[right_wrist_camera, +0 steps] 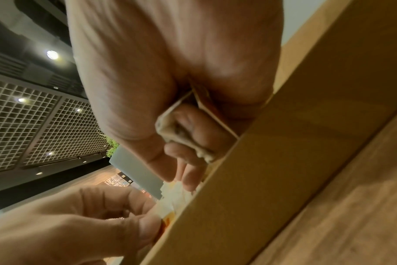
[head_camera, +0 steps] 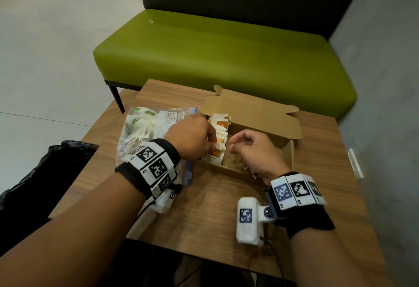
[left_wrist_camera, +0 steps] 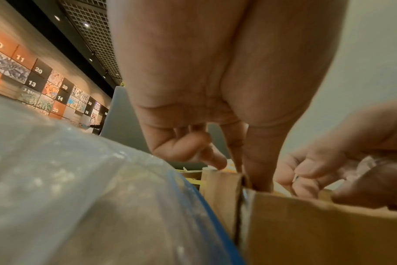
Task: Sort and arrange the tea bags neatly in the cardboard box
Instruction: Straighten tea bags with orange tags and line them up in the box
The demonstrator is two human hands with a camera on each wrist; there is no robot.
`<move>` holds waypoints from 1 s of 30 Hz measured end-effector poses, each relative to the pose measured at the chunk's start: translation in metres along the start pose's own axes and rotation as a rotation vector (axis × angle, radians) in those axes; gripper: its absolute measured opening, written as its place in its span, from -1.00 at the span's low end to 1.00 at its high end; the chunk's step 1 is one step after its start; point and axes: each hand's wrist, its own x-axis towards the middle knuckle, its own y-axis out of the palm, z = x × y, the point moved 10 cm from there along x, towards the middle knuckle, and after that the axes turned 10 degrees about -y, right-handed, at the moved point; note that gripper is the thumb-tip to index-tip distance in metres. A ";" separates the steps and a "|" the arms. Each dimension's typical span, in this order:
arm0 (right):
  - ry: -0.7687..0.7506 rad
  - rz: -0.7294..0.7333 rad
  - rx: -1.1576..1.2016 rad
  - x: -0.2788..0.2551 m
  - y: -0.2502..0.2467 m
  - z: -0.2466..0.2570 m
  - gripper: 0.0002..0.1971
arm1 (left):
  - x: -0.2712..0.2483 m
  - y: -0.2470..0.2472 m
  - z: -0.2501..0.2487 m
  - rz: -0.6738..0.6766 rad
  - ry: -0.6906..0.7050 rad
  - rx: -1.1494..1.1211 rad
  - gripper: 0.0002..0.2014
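An open cardboard box (head_camera: pixel 288 152) stands on the wooden table (head_camera: pixel 215 207). A row of white tea bags (head_camera: pixel 221 125) with orange labels stands along the box's left side. My left hand (head_camera: pixel 212 143) reaches down into that row, and its thumb and finger pinch a tea bag (right_wrist_camera: pixel 168 206) near the front wall. My right hand (head_camera: pixel 235 146) hovers inside the box's right half, fingers curled round a small bunch of tea bags (right_wrist_camera: pixel 179 132) in the palm. In the left wrist view the left fingers (left_wrist_camera: pixel 258 179) dip behind the box wall (left_wrist_camera: pixel 317 229).
A clear plastic bag (head_camera: pixel 145 127) with more tea bags lies left of the box, under my left wrist. A green bench (head_camera: pixel 226 55) stands beyond the table. A black bag (head_camera: pixel 45 173) sits at the left. A small clear wrapper (head_camera: pixel 357 163) lies at the table's right edge.
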 end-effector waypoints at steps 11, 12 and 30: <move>0.003 0.146 -0.253 -0.005 0.015 0.002 -0.82 | -0.005 -0.006 0.000 -0.035 0.000 0.070 -0.89; 0.004 0.162 -0.285 -0.005 0.017 0.002 -0.79 | -0.004 -0.006 -0.001 -0.043 0.004 0.062 -0.92; 0.082 0.223 -0.378 -0.007 0.015 0.001 -0.73 | -0.007 0.001 -0.006 -0.006 -0.047 0.026 -0.93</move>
